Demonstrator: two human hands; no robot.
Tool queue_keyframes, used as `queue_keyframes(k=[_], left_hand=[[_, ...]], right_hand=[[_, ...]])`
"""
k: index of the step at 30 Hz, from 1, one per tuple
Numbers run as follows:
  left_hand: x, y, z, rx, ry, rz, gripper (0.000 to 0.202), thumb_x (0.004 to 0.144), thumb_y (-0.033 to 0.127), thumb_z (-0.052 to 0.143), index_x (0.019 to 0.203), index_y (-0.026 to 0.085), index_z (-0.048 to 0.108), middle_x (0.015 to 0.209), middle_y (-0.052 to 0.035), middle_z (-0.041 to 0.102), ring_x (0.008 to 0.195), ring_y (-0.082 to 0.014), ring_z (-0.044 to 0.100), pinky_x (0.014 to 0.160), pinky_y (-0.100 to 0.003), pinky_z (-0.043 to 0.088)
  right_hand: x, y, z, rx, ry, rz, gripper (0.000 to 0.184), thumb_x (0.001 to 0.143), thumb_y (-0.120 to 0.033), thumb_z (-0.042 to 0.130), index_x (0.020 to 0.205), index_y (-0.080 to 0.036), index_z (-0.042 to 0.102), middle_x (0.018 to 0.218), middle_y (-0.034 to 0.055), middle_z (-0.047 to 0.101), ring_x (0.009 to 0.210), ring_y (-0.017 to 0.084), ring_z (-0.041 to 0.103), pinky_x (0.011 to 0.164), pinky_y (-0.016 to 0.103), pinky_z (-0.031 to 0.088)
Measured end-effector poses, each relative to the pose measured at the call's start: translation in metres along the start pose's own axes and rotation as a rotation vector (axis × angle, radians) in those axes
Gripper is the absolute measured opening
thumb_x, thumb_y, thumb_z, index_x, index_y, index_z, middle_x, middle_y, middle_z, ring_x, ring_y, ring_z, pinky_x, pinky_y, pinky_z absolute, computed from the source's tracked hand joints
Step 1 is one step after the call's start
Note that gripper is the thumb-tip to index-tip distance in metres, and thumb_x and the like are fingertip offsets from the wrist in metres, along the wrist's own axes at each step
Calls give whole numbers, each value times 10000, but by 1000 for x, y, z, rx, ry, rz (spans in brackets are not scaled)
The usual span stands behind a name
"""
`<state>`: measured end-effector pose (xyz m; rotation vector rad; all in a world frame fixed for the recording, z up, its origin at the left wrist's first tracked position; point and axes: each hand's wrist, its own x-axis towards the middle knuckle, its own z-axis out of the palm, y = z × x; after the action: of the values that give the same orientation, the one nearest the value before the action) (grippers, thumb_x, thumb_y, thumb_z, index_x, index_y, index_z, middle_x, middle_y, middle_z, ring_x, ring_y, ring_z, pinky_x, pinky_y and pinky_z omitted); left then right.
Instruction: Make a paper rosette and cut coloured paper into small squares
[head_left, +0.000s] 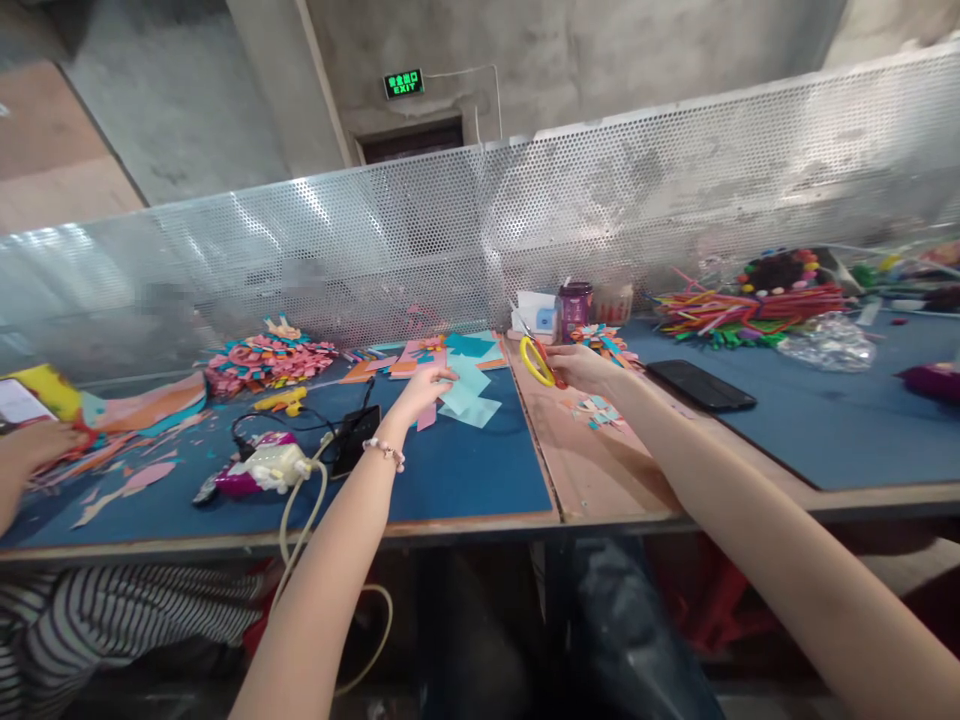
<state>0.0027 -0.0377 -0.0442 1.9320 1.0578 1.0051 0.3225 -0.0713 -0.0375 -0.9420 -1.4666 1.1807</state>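
Observation:
My left hand (429,391), with a beaded bracelet at the wrist, pinches the edge of pale turquoise paper (469,378) over the blue table mat. Another pale turquoise piece lies just below it, and a small pink slip (426,417) is beside the fingers. In my right hand (583,367) is a pair of scissors (537,358) with yellow and red handles, its blades pointing up and away from me. Small cut paper scraps (598,411) lie on the bare board beneath that hand. Darker teal and orange sheets are stacked behind my left hand.
A power strip (262,467) with cables and a yellow glue gun (283,401) lie at left, near a heap of paper bows (266,358). Another person's hand (52,440) is at far left. A phone (700,385), dark cup (575,307) and pipe cleaners (750,310) are at right.

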Motion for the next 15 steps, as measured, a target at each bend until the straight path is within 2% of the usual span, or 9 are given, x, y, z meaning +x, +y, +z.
queue_keyframes(k=[5,11,15], left_hand=[[-1,1,0,-37,12,-14,274,722,266,637,974,163,669,1064,-102,642,809,-178,599,615,-255,464],[-1,0,-1,-125,75,5,312,686,220,688,993,170,665,1197,-144,599,1044,-252,593,794,-339,499],[-1,-2,-2,-174,114,-5,362,680,198,695,1038,178,646,1253,-157,558,1096,-281,570,769,-353,521]], right_hand=[[3,4,-4,-126,38,17,243,769,-248,680,957,-100,634,534,-17,535,366,55,411,343,182,299],[-2,-2,-2,-228,124,48,262,831,-377,632,821,-117,601,479,-34,495,348,45,394,336,176,281],[-6,0,-2,-275,145,77,263,806,-369,659,746,-125,580,457,-39,473,318,37,346,308,184,210]])
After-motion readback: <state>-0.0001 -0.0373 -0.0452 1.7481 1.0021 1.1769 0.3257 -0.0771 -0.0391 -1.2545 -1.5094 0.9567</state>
